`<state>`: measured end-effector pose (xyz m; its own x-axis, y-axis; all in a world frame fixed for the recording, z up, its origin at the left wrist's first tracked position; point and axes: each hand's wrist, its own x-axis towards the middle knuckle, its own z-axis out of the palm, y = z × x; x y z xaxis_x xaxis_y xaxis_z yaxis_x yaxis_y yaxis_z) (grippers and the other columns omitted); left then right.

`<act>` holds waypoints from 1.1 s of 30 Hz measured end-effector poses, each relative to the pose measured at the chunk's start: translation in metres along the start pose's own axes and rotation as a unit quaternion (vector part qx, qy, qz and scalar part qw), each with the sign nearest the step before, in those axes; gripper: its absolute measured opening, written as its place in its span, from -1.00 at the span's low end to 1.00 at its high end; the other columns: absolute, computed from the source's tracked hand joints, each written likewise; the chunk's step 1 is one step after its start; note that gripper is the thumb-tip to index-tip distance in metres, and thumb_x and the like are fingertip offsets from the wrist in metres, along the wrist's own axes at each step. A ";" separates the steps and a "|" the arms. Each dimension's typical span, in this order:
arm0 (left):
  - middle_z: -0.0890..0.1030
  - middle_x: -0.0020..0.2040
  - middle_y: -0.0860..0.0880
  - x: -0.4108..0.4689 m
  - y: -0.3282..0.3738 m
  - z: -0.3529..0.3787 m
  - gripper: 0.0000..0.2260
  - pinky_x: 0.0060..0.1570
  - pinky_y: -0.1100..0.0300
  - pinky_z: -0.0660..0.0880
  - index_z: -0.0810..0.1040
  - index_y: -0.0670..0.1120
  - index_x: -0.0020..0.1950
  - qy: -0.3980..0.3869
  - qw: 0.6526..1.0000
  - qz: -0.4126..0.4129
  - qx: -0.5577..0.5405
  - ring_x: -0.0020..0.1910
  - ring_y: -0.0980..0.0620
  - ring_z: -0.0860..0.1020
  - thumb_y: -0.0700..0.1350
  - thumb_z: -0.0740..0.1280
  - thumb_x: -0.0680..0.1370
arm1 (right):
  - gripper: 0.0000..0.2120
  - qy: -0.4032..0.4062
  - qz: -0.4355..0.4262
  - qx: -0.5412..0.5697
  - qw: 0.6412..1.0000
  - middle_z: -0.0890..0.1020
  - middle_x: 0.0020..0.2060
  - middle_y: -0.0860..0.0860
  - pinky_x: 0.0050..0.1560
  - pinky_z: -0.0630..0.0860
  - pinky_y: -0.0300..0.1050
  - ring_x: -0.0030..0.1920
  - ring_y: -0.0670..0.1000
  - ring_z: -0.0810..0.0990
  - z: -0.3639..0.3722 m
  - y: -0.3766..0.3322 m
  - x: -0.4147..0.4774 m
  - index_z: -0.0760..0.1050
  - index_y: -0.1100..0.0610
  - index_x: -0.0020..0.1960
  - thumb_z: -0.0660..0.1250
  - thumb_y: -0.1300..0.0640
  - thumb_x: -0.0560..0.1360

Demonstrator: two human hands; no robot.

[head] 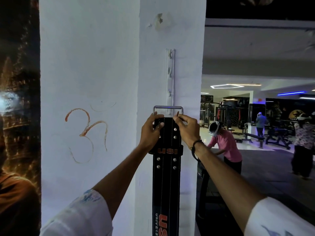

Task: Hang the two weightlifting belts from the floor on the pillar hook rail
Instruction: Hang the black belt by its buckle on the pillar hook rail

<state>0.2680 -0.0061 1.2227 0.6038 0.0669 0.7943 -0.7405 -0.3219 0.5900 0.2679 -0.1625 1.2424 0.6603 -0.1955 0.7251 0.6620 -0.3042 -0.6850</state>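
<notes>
A black weightlifting belt (pixel 166 178) with orange USI lettering hangs straight down against the white pillar (pixel 185 68). Its metal buckle frame (pixel 167 108) sits at the lowest hook of the white vertical hook rail (pixel 170 74). My left hand (pixel 150 133) grips the belt's top left edge just under the buckle. My right hand (pixel 187 128) pinches the top right edge and the buckle prong. Whether the buckle rests on the hook I cannot tell. Only one belt is in view.
A wide white wall face with an orange painted symbol (pixel 87 133) lies left of the pillar corner. A dark poster (pixel 18 116) fills the far left. To the right, the gym floor holds benches, racks and three other people (pixel 223 145).
</notes>
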 end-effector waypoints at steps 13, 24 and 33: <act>0.59 0.30 0.02 -0.017 -0.014 0.001 -0.75 -0.15 0.38 0.57 0.61 -0.01 0.28 0.035 0.999 0.003 -0.007 0.06 0.01 0.65 -0.13 0.37 0.60 | -0.72 -0.029 0.010 -0.038 0.999 0.73 -0.03 0.00 0.05 0.59 -0.15 -0.03 -0.05 0.66 0.001 0.006 -0.003 0.69 0.09 0.07 0.41 -0.08 0.50; 0.69 -0.34 0.00 0.012 0.021 -0.015 -0.48 -0.18 0.09 0.57 0.69 -0.05 -0.20 0.065 0.976 -0.077 0.195 -0.30 0.02 0.67 0.39 0.27 0.48 | -0.49 0.024 0.108 -0.082 0.991 0.46 -0.50 0.03 -0.36 0.34 -0.15 -0.45 0.03 0.45 0.004 -0.011 0.010 0.55 0.24 -0.39 0.42 -0.20 0.43; 0.69 -0.21 -0.10 0.027 0.041 -0.008 -0.58 -0.16 0.10 0.43 0.61 -0.09 -0.30 0.039 0.944 -0.138 0.298 -0.14 -0.17 0.66 0.24 0.38 0.51 | -0.67 0.008 0.159 -0.131 0.979 0.72 -0.22 0.06 -0.34 0.44 -0.21 -0.19 0.11 0.69 0.004 -0.031 0.015 0.70 0.13 -0.11 0.51 -0.15 0.37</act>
<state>0.2512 -0.0099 1.2694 0.7089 0.2864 0.6445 -0.2478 -0.7544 0.6078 0.2588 -0.1523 1.2737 0.8113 -0.3329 0.4807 0.3092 -0.4535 -0.8359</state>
